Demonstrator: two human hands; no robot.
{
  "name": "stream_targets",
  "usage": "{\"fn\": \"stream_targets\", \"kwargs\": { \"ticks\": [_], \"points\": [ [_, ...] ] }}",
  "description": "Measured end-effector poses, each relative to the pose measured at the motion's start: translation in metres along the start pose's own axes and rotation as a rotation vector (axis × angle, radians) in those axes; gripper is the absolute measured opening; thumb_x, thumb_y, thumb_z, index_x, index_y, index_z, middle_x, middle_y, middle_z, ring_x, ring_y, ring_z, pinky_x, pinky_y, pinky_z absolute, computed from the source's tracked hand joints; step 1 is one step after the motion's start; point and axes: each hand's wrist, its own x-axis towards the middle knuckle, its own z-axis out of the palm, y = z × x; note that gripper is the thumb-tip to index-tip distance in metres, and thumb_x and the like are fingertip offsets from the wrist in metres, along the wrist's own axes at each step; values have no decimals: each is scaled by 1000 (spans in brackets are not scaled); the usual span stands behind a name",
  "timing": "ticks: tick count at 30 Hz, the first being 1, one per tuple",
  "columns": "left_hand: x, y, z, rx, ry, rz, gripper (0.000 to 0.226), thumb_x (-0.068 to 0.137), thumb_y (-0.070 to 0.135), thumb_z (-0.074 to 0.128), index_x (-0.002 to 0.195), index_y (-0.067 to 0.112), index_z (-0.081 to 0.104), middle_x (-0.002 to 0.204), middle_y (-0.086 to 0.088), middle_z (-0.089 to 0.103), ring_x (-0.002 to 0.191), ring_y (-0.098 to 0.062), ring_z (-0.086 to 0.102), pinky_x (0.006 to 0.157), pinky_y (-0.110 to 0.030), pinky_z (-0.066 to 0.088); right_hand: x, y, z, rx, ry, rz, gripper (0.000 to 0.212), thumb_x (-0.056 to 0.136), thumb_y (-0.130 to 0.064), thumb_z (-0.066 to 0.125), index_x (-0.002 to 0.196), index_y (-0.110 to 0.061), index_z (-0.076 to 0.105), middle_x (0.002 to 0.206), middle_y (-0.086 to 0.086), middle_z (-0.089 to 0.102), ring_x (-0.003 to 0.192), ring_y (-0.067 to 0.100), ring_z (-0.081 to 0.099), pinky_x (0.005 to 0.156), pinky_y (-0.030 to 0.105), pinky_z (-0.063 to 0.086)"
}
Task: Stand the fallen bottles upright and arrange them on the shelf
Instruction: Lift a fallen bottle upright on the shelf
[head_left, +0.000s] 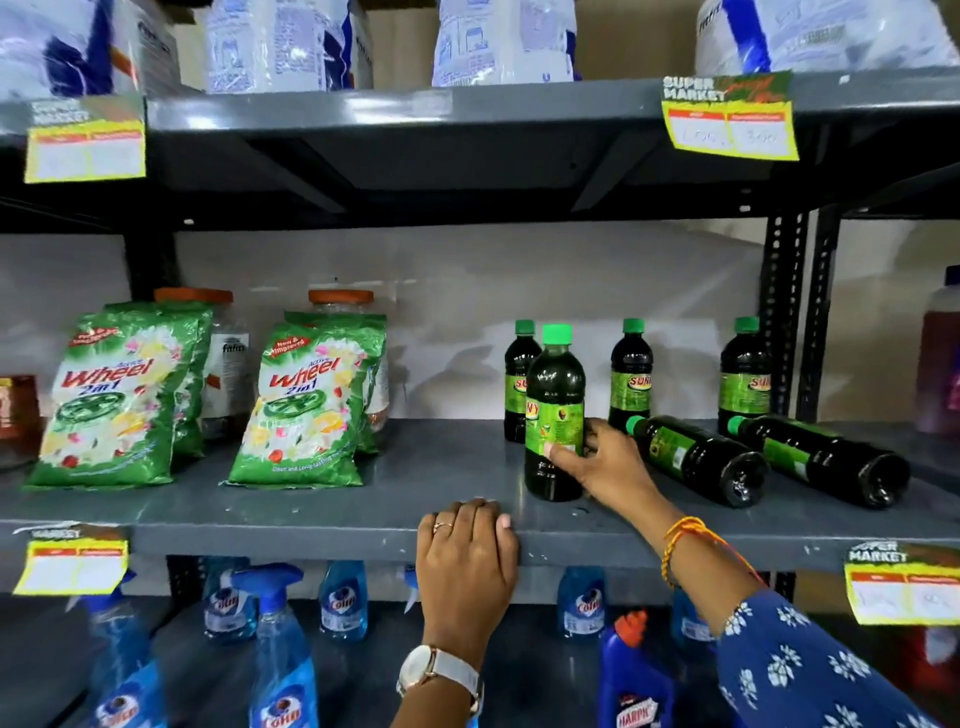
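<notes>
Middle shelf (322, 525), read left to right. Two green detergent packs (111, 400) (311, 410) are stood at the left, with orange-lidded jars behind them; these are not part of the task.

The left hand (465, 558) is laid over the front lip of the shelf, fingers curled together on the edge; nothing is held in it. It is judged to be used as a brace.

Just right of centre, a dark green-capped bottle (555, 415) is seen upright near the front of the shelf. It is clasped low on its label by the right hand (605, 460), thumb across the front and fingers wrapped round the far side. A second upright bottle (519, 379) is placed just behind it, and two more upright bottles (630, 374) (744, 376) are stood along the back.

Further right, two fallen bottles (698, 457) (821, 457) are lying on their sides, caps toward the back left, bases toward the front right, near each other but apart.

Step in hand, as judged: the held bottle is being set down or lined up with the row. Task judged partly done; two bottles are not yet raised.

Next move: the held bottle must be released only once its base is flat. The nearer fallen bottle would then need gripping round the body and tipping up onto its base, without the bottles behind being knocked.
</notes>
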Motion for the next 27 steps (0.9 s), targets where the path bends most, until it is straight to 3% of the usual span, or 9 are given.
{"fn": "stream_targets", "kwargs": {
  "ticks": [3,5,7,11,13,16,20,23,27],
  "points": [
    [0,0,0,8,-17,-5,34,90,25,38,87,11,68,87,-5,71,78,-25,64,80,-40,46,-1,0,-1,33,-90,76,37,64,-57,70,90,-36,54,92,-18,62,87,-2,59,72,19,45],
    [0,0,0,26,-32,-5,34,90,25,37,88,11,68,87,-5,71,78,-25,64,80,-40,45,0,2,2,-21,-156,99,63,54,-69,70,104,-35,51,106,-9,59,96,7,58,82,27,46],
    [0,0,0,36,-39,-4,34,90,25,37,89,11,68,88,-6,71,79,-25,63,81,-40,43,4,6,5,-141,-161,99,87,51,-62,78,122,-21,46,118,1,54,108,16,53,95,37,44],
    [-2,0,-1,50,11,4,33,89,24,38,87,11,68,87,-6,71,77,-25,63,82,-38,38,6,10,4,-138,-190,161,70,60,-28,76,123,-17,47,113,2,60,104,20,56,86,32,45],
    [0,0,-1,61,25,-1,33,89,23,38,85,11,68,86,-5,71,76,-26,62,81,-38,38,6,9,3,-72,-224,172,70,60,-26,78,121,-13,46,111,3,61,102,19,57,85,30,44],
    [-2,1,0,68,17,-3,33,89,23,37,85,11,68,85,-6,71,75,-26,62,80,-38,38,4,7,1,-1,-129,135,70,58,-29,85,108,-14,38,99,-4,59,88,9,56,78,28,43],
    [-2,3,-1,76,-12,-27,34,90,23,37,87,11,68,88,-5,71,78,-25,62,82,-39,39,3,8,-2,65,-155,69,30,68,-9,75,84,-27,56,98,5,68,87,14,62,77,26,48],
    [-1,4,0,76,-18,-38,34,90,23,36,87,12,68,88,-6,71,78,-26,62,81,-40,40,3,7,-2,142,-186,41,33,68,-6,76,82,-28,56,88,-6,67,81,2,62,65,9,46],
    [-1,5,-1,72,-19,-48,35,89,23,35,86,11,68,86,-6,71,78,-26,62,81,-39,40,4,10,-2,124,-173,32,41,64,-14,81,91,-29,54,91,-9,64,85,6,61,75,22,47]
  ]
}}
